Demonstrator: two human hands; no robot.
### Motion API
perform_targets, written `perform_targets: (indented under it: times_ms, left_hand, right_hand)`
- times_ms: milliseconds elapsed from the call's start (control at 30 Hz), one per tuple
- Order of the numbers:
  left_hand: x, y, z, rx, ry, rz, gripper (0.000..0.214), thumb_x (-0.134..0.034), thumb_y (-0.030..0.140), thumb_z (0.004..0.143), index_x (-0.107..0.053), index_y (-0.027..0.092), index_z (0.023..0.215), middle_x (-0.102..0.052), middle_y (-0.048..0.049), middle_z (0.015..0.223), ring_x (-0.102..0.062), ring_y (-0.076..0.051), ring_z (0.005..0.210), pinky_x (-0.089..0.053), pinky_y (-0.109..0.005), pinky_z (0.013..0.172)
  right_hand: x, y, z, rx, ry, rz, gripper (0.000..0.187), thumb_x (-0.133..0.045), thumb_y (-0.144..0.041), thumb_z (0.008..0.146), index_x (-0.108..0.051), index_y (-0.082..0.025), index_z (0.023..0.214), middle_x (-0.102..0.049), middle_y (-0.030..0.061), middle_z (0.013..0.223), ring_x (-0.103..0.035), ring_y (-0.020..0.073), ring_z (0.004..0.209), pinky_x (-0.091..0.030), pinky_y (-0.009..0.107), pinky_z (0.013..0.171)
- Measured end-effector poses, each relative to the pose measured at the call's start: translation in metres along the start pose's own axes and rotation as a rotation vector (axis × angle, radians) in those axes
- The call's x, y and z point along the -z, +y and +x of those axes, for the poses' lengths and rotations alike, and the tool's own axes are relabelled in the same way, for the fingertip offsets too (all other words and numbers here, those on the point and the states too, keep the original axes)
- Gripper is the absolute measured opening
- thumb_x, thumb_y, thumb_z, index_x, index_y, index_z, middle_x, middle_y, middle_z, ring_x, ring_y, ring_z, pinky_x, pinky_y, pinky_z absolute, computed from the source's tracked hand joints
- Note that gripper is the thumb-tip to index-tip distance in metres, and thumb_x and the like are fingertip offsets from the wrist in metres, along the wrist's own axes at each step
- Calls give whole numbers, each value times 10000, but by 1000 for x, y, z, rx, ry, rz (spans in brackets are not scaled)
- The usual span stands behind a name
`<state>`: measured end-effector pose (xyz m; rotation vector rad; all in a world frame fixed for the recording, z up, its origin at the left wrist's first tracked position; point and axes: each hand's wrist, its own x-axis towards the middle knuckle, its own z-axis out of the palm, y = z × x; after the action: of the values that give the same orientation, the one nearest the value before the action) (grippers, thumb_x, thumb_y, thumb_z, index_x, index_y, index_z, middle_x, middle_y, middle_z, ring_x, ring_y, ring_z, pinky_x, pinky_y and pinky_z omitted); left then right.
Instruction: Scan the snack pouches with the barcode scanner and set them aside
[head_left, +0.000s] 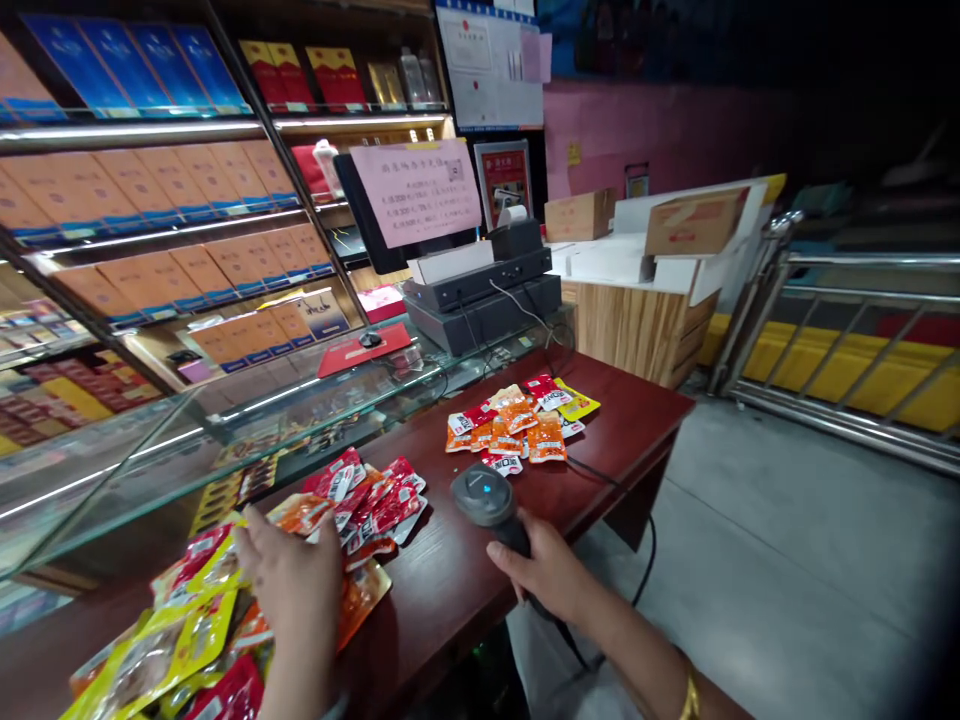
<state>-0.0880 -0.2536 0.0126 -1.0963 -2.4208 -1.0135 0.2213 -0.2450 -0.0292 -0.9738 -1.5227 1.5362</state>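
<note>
The left hand spreads palm down; the right hand grips.

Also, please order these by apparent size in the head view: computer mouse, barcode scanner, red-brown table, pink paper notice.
Largest to smallest:
Red-brown table
Pink paper notice
Barcode scanner, partly covered by the right hand
Computer mouse

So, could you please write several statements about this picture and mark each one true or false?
1. The left hand is at the nearer pile of packets. True.
2. The scanner lies on the table. False: the right hand holds the scanner.
3. A smaller packet pile lies farther along the table. True.
4. The bracelet is on the left arm. False: the right arm wears the bracelet.
5. A pink sheet covers part of the monitor. True.
</note>
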Motion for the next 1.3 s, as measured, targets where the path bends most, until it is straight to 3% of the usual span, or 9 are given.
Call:
perform_targets:
  times_ms: [67, 200, 300, 500, 700, 933, 1033, 1133, 1300]
  left_hand:
    - [-4, 24, -11, -76, -42, -10, 787, -526, 537, 915, -362, 95, 1545, -421, -254, 1585, -352, -410, 1508, -375, -583, 1183]
    - [-36, 74, -38, -302, -366, -79, 541, -499, 521, 926, -639, 125, 1268, -686, -198, 1257, -624, -343, 1228, -481, -481, 1077]
    - [-62, 108, -57, -415, -551, -13, 507, -509, 579, 927, -693, 147, 1118, -717, -180, 1158, -665, -324, 1130, -501, -439, 1013]
    - [-82, 162, -83, -466, -648, 244, 665, -532, 704, 891, -686, 89, 1089, -683, -236, 1167, -625, -380, 1167, -482, -438, 970]
    - [-80, 174, -94, -597, -517, 291, 668, -657, 604, 864, -599, 81, 1276, -653, -220, 1258, -607, -345, 1162, -492, -394, 906]
    - [-72, 176, -79, -736, -614, 334, 261, -521, 251, 936, -764, 157, 954, -770, -173, 965, -711, -322, 981, -482, -412, 865]
    - [-68, 164, -68, -570, -658, 182, 321, -479, 296, 953, -777, 179, 941, -776, -158, 886, -729, -313, 887, -475, -396, 797]
    - [-66, 137, -58, -158, -759, -280, 401, -518, 522, 924, -725, 183, 864, -721, -80, 711, -700, -244, 697, -429, -301, 630]
    - [-62, 93, -59, 397, -752, -941, 564, -750, 718, 648, -544, 206, 765, -518, 62, 560, -595, -134, 529, -316, -205, 500]
  right_hand:
    - [8, 2, 0, 7, 18, -2, 342, -661, -520, 873, -531, -217, 967, -479, -107, 507, -475, 108, 385, -374, 222, 430]
    - [27, 2, -2, -1, 109, 33, 361, -642, -542, 876, -528, -215, 975, -460, -117, 506, -455, 104, 378, -368, 222, 427]
    - [42, 4, -4, -4, 184, 60, 381, -628, -573, 885, -521, -217, 970, -461, -120, 482, -454, 111, 378, -376, 226, 433]
    - [60, 13, -8, -3, 263, 91, 440, -621, -606, 889, -523, -206, 1046, -475, -126, 491, -445, 107, 381, -385, 221, 433]
    - [65, 7, -10, -30, 253, 83, 432, -612, -602, 872, -520, -203, 1010, -473, -127, 460, -449, 106, 372, -387, 221, 431]
    - [64, 5, -9, -8, 247, 108, 388, -621, -588, 873, -507, -224, 943, -481, -118, 494, -452, 99, 380, -378, 223, 429]
    - [63, 7, -8, 3, 251, 121, 389, -631, -589, 876, -503, -228, 946, -477, -120, 486, -451, 100, 377, -372, 221, 430]
    - [61, 10, -8, 13, 250, 130, 401, -634, -599, 879, -501, -227, 945, -474, -122, 480, -451, 98, 381, -374, 217, 436]
    - [49, 8, -8, 10, 195, 134, 427, -632, -629, 873, -489, -230, 926, -474, -123, 482, -450, 94, 373, -378, 215, 431]
